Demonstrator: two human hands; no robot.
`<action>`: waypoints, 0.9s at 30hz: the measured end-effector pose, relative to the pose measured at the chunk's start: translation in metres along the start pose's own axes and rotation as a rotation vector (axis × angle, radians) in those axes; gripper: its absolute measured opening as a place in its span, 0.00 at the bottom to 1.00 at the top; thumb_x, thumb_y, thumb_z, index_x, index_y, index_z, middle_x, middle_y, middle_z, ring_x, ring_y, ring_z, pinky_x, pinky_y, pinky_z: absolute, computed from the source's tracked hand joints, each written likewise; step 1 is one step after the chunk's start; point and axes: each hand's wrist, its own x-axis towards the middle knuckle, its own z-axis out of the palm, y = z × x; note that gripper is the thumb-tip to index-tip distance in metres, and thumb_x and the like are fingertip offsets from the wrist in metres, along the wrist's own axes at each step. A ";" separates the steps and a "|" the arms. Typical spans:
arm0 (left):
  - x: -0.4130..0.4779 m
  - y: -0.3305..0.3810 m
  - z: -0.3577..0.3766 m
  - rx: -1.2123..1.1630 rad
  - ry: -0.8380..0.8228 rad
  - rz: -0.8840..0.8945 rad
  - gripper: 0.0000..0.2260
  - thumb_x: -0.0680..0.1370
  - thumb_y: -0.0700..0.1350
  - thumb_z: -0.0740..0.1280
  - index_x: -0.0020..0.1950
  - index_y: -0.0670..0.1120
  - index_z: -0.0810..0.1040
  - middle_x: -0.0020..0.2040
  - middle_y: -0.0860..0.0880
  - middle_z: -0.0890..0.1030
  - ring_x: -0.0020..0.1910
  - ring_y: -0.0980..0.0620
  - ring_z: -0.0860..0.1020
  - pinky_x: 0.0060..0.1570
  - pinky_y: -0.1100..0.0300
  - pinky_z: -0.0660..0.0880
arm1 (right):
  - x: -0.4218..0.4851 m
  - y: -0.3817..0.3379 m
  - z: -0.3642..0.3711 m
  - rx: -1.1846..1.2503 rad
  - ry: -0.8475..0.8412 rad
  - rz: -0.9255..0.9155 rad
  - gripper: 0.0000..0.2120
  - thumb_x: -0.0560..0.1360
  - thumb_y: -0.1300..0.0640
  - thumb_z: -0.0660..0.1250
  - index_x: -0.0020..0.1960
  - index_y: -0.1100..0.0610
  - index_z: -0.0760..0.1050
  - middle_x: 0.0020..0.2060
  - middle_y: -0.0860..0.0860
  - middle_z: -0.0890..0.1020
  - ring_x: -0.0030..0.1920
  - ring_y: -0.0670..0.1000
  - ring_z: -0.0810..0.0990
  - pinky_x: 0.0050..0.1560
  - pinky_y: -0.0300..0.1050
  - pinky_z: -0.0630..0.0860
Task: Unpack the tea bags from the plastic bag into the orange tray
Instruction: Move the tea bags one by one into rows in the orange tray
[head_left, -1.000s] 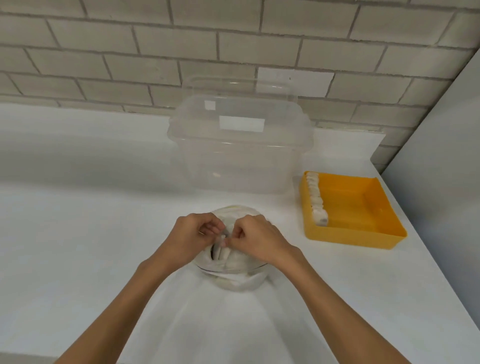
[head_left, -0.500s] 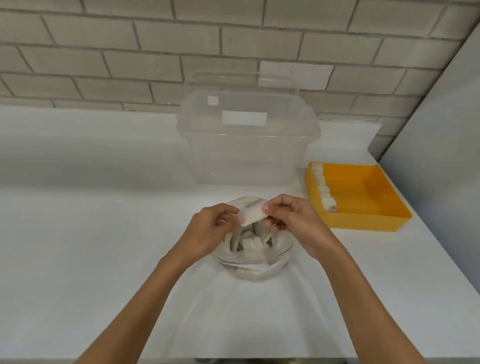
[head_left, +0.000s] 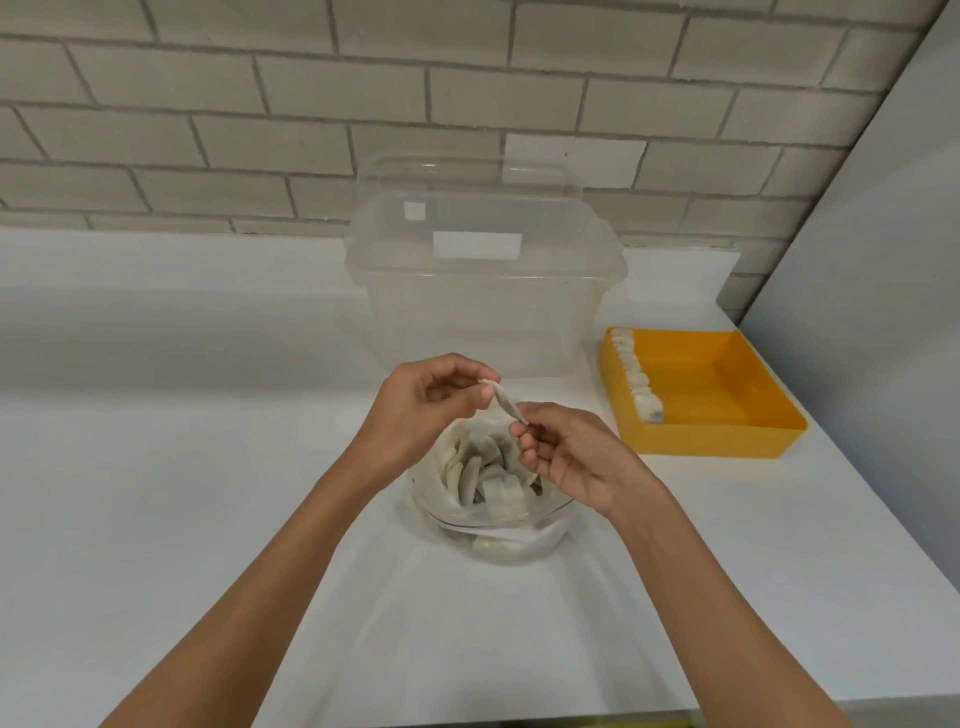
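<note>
Pinching the upper end of one tea bag between thumb and forefinger of the left hand, with the other fingers curling loosely. Holding it just above the open mouth of the bag and clear of the heap inside, whereas a second ago both hands were down in that mouth, working one loose. Turning it as well: showing its flat face half a second ago, now slanting edge-on, with its high end to the left and its low end to the right. Leaving the bag slumping open on the counter, well filled, in front of a clear box. Gripping the low end with the fingertips of the right hand, so clamping both hands on the same tea bag. Heading, by the look of it, for the tray at far right, well apart from the hands, with a row already standing along its left wall and most of its floor bare. Probably calling next for letting go with the left hand and carrying across with the right to the near end of that row. Leaving much of the unpacking to do, judging by the full bag.
</note>
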 end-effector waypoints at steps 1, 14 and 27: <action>0.002 -0.002 -0.002 0.058 0.022 0.011 0.04 0.74 0.44 0.72 0.49 0.48 0.84 0.47 0.51 0.84 0.47 0.54 0.81 0.52 0.61 0.77 | 0.002 0.000 0.001 -0.093 0.008 -0.017 0.04 0.77 0.64 0.64 0.48 0.63 0.77 0.32 0.56 0.81 0.28 0.48 0.76 0.31 0.38 0.75; 0.020 -0.001 -0.024 0.375 0.026 0.030 0.03 0.73 0.42 0.73 0.45 0.46 0.85 0.41 0.53 0.84 0.37 0.64 0.78 0.41 0.76 0.70 | 0.036 0.028 0.013 -1.457 -0.073 -0.438 0.11 0.73 0.64 0.66 0.45 0.51 0.82 0.42 0.46 0.80 0.44 0.48 0.79 0.46 0.48 0.77; 0.025 0.001 -0.022 0.362 0.026 -0.028 0.04 0.75 0.41 0.71 0.49 0.49 0.82 0.39 0.50 0.83 0.36 0.62 0.77 0.40 0.77 0.70 | 0.016 -0.025 -0.018 -0.754 0.014 -0.304 0.01 0.74 0.62 0.70 0.45 0.60 0.80 0.34 0.54 0.82 0.31 0.48 0.80 0.30 0.39 0.75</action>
